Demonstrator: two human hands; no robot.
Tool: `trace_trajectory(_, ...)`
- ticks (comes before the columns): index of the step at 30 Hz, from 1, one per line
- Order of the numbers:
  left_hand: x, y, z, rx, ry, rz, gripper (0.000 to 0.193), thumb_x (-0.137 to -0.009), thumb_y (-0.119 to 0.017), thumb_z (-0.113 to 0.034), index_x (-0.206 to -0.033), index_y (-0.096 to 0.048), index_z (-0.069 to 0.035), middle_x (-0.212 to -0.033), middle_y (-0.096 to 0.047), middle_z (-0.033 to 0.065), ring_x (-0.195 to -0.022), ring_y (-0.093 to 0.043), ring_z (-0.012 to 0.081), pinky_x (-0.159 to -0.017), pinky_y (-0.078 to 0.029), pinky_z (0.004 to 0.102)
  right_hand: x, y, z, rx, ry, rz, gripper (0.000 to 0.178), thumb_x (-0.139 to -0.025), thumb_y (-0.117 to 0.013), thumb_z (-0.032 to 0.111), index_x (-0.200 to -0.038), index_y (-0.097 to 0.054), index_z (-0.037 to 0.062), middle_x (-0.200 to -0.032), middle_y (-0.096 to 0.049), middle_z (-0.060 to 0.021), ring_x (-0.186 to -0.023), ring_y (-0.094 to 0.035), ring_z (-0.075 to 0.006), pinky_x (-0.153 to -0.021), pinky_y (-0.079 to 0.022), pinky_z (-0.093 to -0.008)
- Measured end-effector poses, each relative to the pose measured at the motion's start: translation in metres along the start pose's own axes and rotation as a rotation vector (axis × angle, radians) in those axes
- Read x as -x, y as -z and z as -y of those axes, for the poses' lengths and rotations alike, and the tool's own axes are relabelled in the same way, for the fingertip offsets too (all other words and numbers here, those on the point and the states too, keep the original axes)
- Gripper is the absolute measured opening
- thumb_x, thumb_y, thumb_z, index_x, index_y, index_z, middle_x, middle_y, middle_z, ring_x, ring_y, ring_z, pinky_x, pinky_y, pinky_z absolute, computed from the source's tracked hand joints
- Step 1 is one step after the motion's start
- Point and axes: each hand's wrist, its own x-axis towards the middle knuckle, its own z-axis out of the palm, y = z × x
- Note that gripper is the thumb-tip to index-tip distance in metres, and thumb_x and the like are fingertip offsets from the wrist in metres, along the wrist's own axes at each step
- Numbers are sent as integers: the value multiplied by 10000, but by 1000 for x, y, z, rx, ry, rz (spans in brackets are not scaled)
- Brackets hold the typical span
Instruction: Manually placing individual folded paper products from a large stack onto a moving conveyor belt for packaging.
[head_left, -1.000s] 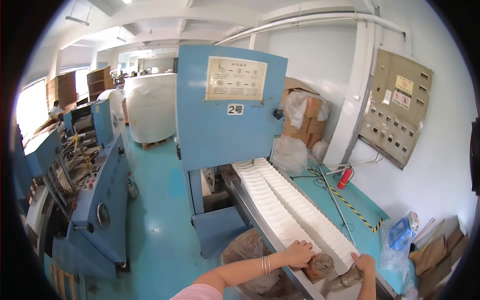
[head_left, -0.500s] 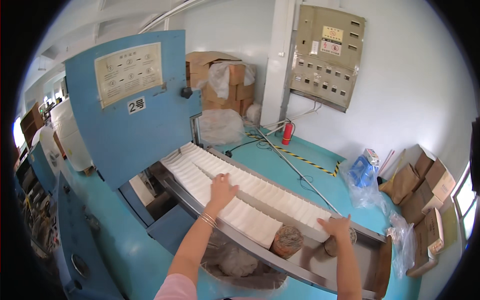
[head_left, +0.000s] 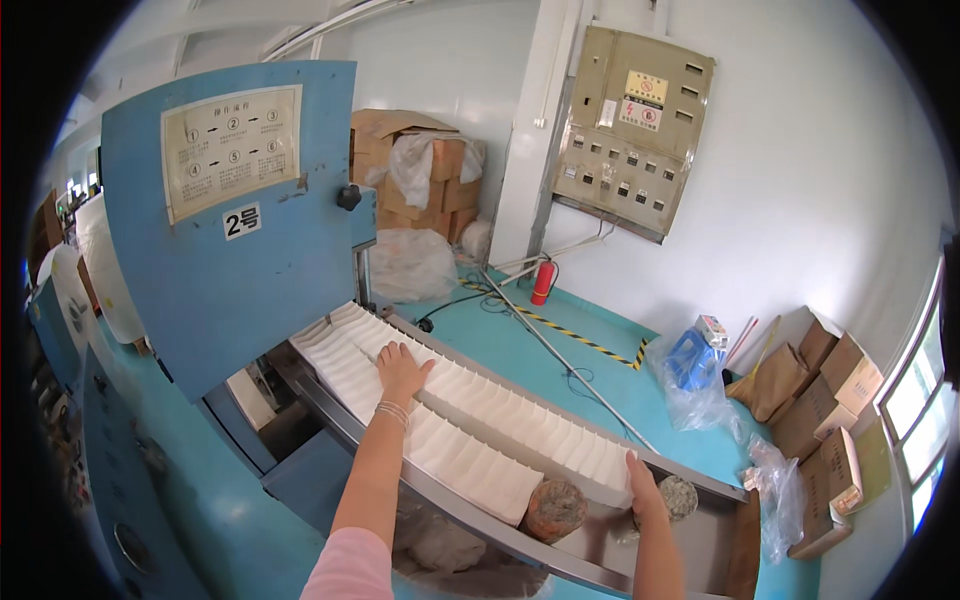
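Observation:
Two long rows of thin white folded sheets, a near row (head_left: 470,455) and a far row (head_left: 530,398), stand packed side by side in a metal trough (head_left: 620,540). My left hand (head_left: 402,372) lies on the rows about midway along, thumb out and fingers spread. At the right end of the far row, my right hand (head_left: 645,487) is set against the last sheets, fingers stretched upward; its other fingers are partly hidden. A brown round block (head_left: 555,510) sits against the near row's end. Beside my right hand is a speckled grey round block (head_left: 679,497).
A blue machine panel (head_left: 240,270) rises at the trough's far left end. Bagged white material (head_left: 440,545) lies under the trough. Beyond are a red fire extinguisher (head_left: 543,283), a long pole (head_left: 570,365) on the floor, and cardboard boxes (head_left: 815,415) at right.
The view has shifted slightly. My left hand has slid along the rows toward the blue machine. My right hand has turned, its spread fingers now drawn against the far row's end.

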Motion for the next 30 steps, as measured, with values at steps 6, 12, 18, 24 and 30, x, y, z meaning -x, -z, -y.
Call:
trace_trajectory(6, -13, 1, -1, -17, 12, 93, 726, -781, -557, -579, -1240, -503, -18, -1134, -474, 123, -1103, -406, 293, -964, -292, 403, 9, -11, 7, 94, -39, -61, 805, -867, -578, 438, -1420, -189, 1, -1376, -388, -154, -1205, -421, -261, -974, -358, -367)
trace_trajectory(12, -10, 3, -9, -51, -95, 46, 538, -822, -529, -540, -1174, -596, -139, -1091, -491, 101, -1061, -423, 284, -909, -316, 428, -19, 6, -24, 183, 28, -127, 745, -854, -584, 465, -1371, -306, 6, -1284, -451, -195, -1162, -450, -264, -967, -365, -356)
trace_trajectory(18, -6, 12, -14, -63, -134, 75, 471, -819, -538, -536, -1088, -658, -167, -1088, -492, 98, -1058, -424, 279, -886, -325, 436, -7, 1, -12, 462, 15, -238, 701, -841, -565, 500, -1305, -429, -8, -1300, -430, -259, -1164, -445, -353, -991, -348, -384)
trace_trajectory(24, -23, 5, -3, -100, -105, 23, 490, -807, -550, -539, -1015, -684, -116, -1083, -522, 109, -1057, -442, 275, -903, -337, 436, -12, -11, 0, 704, 10, -275, 835, -835, -518, 555, -1408, -242, 14, -1339, -350, -331, -1231, -369, -442, -1019, -317, -448)
trace_trajectory(30, -42, -6, -27, 84, -291, 367, 693, -762, -515, -669, -1129, -612, -88, -1238, -492, 193, -1085, -512, 358, -898, -397, 521, 1, -48, 49, 887, -188, -259, 1088, -723, -529, 708, -1452, -78, 37, -1366, -286, -332, -1219, -376, -452, -1001, -339, -475)
